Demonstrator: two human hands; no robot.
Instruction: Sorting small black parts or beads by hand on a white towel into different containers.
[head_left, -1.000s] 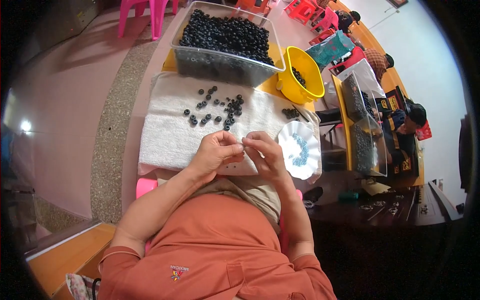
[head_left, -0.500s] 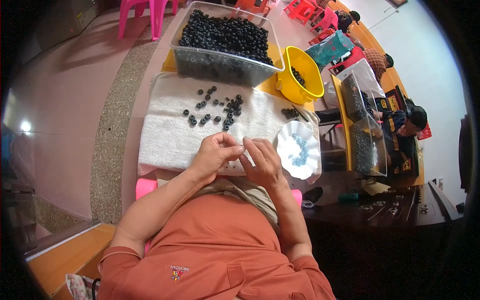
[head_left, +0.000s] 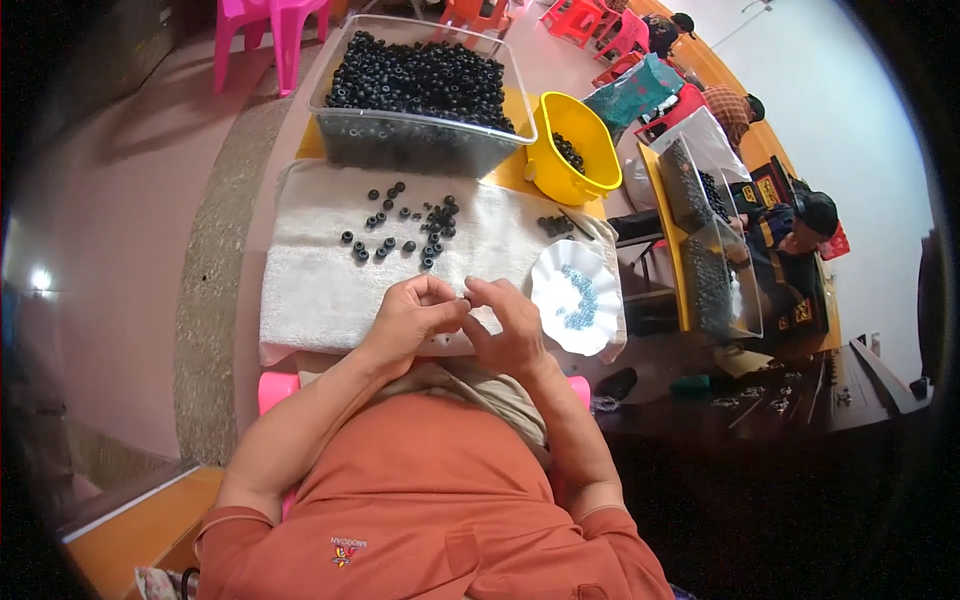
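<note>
**Head view: both hands meet again over the towel's near edge**

Head view, centre of the frame. The left hand (head_left: 408, 318) and right hand (head_left: 508, 322) are pressed fingertip to fingertip above the white towel (head_left: 310, 290). Half a second earlier the right hand lay nearer the white scalloped dish (head_left: 578, 297) at centre right; it has since drawn back to the left, so the fingertips now touch. A small dark piece (head_left: 465, 296) shows between the tips, pinched by both hands; its exact shape is too small to tell. Both grips are narrow, fingers curled close. Loose black rings (head_left: 400, 230) lie scattered on the towel above the hands, well apart from them and unmoved. The dish holds small pale blue pieces. At upper centre stand a clear bin (head_left: 420, 140) heaped with black rings and, to its right, a yellow bowl (head_left: 575, 150). Judged from this, a fitting step is in hand.
</note>
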